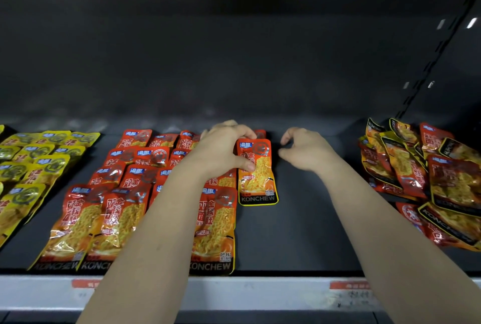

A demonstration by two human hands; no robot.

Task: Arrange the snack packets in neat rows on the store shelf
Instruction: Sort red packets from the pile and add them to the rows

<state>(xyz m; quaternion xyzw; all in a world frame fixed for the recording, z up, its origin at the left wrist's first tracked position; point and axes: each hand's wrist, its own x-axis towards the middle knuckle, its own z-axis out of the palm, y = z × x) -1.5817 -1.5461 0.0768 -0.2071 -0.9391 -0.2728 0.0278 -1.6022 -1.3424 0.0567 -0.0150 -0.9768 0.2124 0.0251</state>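
A left hand (223,149) pinches an orange snack packet (256,172) onto the shelf (299,219) beside finished rows; the right hand (303,148) hovers loose, empty. Light, slippery foil; edges likely offer surest hold.

Shelf (299,232) holds yellow packets (26,167), orange rows (117,206), jumbled pile (429,175).

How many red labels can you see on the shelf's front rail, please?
2. The left label sits by the left forearm; the right label sits by the right forearm. Both forearms cross the front rail, so more could be hidden.
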